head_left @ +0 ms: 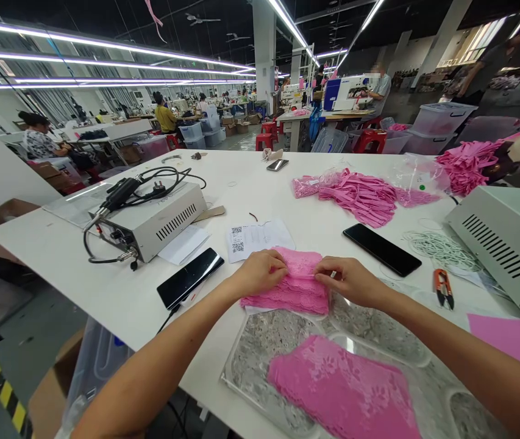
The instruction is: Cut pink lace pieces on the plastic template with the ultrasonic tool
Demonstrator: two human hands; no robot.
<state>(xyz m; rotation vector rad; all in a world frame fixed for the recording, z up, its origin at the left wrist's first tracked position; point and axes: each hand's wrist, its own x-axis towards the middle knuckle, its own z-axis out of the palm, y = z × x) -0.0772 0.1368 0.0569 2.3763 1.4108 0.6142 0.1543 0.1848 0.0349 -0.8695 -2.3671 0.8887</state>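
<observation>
A stack of pink lace pieces (284, 302) lies on the table in front of me, rolled or folded at its top. My left hand (264, 272) is closed in a pinch at the left side of the stack. At the right side, my right hand (344, 277) pinches too. A thin pale cord (304, 277) runs between the two hands across the lace; its ends are hidden in the fingers. Nearer to me, a second stack of pink lace pieces (344, 387) lies flat on a clear plastic lid (260, 360), below both hands.
Left stands a grey electrical box (163, 222) with cables and a handpiece. Phones (191, 277) (382, 249) flank the work area. On the right are orange thread snips (443, 288), pale loose cords (442, 249) and another grey box (506, 244). Pink strips (363, 195) lie behind.
</observation>
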